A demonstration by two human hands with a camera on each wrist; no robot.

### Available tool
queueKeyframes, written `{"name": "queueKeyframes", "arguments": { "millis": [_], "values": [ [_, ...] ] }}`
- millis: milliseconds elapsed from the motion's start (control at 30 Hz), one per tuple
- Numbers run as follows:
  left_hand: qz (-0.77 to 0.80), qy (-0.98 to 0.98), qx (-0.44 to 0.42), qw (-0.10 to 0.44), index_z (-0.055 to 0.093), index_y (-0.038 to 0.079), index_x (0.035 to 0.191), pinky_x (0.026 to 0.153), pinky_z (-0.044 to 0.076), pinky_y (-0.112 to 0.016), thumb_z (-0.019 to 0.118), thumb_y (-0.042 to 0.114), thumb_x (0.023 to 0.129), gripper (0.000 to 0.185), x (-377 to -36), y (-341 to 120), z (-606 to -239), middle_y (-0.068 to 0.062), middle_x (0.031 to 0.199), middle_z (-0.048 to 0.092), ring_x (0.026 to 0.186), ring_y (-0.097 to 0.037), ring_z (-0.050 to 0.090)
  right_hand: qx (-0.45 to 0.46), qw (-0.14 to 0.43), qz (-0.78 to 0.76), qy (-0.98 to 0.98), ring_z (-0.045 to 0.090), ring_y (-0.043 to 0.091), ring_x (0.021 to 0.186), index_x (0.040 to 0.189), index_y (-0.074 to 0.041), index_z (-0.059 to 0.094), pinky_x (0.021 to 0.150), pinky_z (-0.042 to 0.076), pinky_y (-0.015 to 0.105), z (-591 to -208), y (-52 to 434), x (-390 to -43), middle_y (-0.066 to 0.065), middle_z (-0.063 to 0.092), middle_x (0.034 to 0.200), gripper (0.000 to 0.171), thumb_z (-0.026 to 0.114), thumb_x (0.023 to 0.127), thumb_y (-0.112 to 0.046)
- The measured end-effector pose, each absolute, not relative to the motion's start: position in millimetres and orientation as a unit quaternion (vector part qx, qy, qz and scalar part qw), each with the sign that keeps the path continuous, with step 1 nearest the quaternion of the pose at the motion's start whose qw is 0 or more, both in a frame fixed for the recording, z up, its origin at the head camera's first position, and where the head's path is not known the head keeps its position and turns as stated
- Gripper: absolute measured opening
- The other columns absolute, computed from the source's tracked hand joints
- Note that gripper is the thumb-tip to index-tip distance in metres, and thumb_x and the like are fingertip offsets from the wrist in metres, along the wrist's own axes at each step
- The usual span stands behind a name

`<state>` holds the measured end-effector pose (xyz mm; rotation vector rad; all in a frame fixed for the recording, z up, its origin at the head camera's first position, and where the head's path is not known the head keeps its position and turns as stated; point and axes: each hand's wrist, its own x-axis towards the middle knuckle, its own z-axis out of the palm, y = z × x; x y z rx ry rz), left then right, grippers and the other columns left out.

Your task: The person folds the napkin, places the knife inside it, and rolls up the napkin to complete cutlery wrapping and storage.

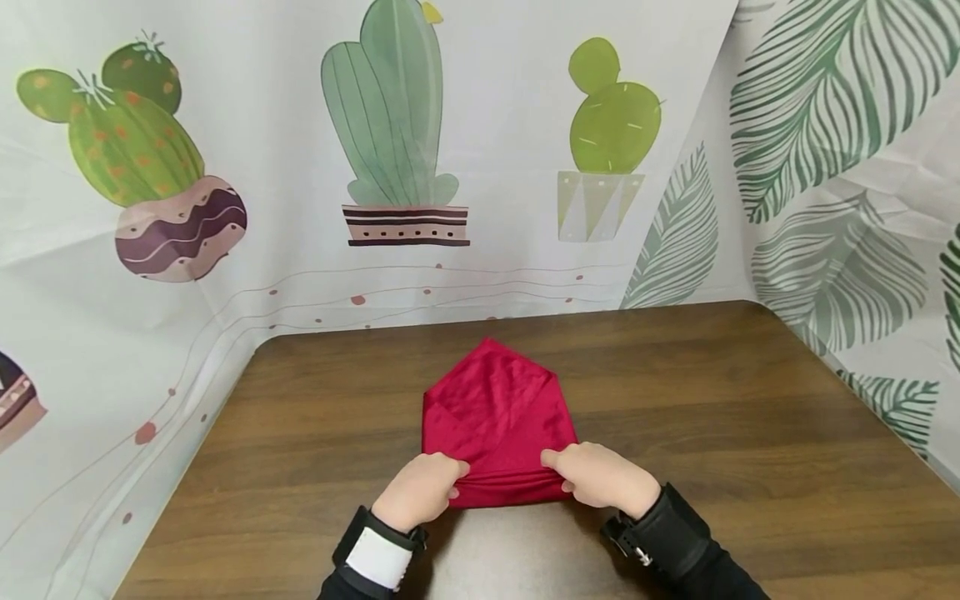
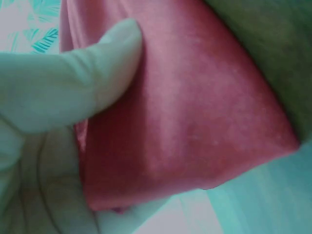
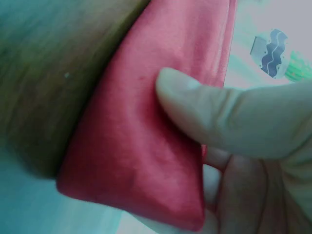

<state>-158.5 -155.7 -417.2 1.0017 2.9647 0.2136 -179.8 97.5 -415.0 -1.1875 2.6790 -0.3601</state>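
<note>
Red cloth (image 1: pixel 497 417) lies in the middle of the brown wooden table (image 1: pixel 750 433), folded so its far end makes a point and its near edge is rolled up a little. The left hand (image 1: pixel 418 490) pinches the near left corner of the cloth, and the right hand (image 1: pixel 600 477) pinches the near right corner. In the left wrist view the thumb (image 2: pixel 73 87) lies flat on top of the cloth (image 2: pixel 195 112) with the other fingers tucked under it. In the right wrist view the thumb (image 3: pixel 219 117) presses on the cloth (image 3: pixel 141 161) the same way. To do this fold well, I think both hands should move together, keep the rolled edge straight and tight, and hold the two corners level so the cloth does not go crooked. Both hands sit side by side close to the body, knuckles up, wrists low near the table, with dark sleeves behind them. A wall cloth with cactus pictures (image 1: pixel 390 125) hangs behind the table
</note>
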Motion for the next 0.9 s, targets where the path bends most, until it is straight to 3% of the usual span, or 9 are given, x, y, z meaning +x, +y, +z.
{"name": "queueKeyframes", "arguments": {
  "millis": [267,467,600,800,900],
  "values": [
    [0.065,0.956,0.287,-0.003,0.063,0.013,0.074,0.054,0.045,-0.028,0.072,0.009,0.068,0.012,-162.7,-157.3,-424.5,0.001,0.064,0.059,0.063,-0.018,0.059,-0.358,0.045,-0.095,0.928,0.045,0.008,0.051,0.078,-0.013,0.049,0.049,0.039,0.026,-420.0,95.4,-182.0,-0.007,0.041,0.055,0.022,0.067,0.072,-0.003],
    [0.042,0.965,0.26,-0.019,0.064,0.015,0.073,0.051,0.045,-0.031,0.074,0.012,0.067,0.012,-161.0,-154.4,-425.9,0.0,0.064,0.06,0.061,-0.019,0.059,-0.347,-0.004,-0.083,0.934,0.056,0.015,0.061,0.08,-0.012,0.054,0.051,0.043,0.029,-425.8,94.7,-184.0,-0.003,0.051,0.063,0.022,0.071,0.069,-0.007],
    [0.032,0.967,0.25,-0.033,0.062,0.013,0.075,0.05,0.045,-0.032,0.075,0.012,0.066,0.016,-159.1,-152.9,-426.2,-0.003,0.065,0.059,0.061,-0.021,0.059,-0.352,-0.054,-0.072,0.932,0.051,0.019,0.068,0.077,-0.012,0.052,0.054,0.041,0.029,-427.9,93.2,-185.4,-0.002,0.048,0.071,0.028,0.076,0.063,-0.01],
    [-0.002,0.964,0.25,-0.086,0.051,0.014,0.083,0.052,0.041,-0.032,0.078,0.013,0.062,0.034,-155.9,-148.3,-426.2,-0.004,0.076,0.051,0.075,-0.023,0.052,-0.401,-0.094,-0.059,0.91,0.045,0.012,0.057,0.063,-0.016,0.043,0.048,0.036,0.023,-427.2,90.7,-183.5,-0.006,0.037,0.062,0.03,0.069,0.065,-0.001],
    [-0.009,0.957,0.27,-0.107,0.052,0.015,0.078,0.05,0.039,-0.03,0.074,0.007,0.063,0.028,-154.2,-145.6,-424.7,-0.003,0.073,0.047,0.072,-0.022,0.05,-0.411,-0.082,-0.057,0.906,0.043,0.009,0.05,0.059,-0.017,0.045,0.044,0.034,0.021,-425.3,89.3,-180.7,-0.009,0.038,0.057,0.028,0.061,0.066,0.004]
  ]
}}
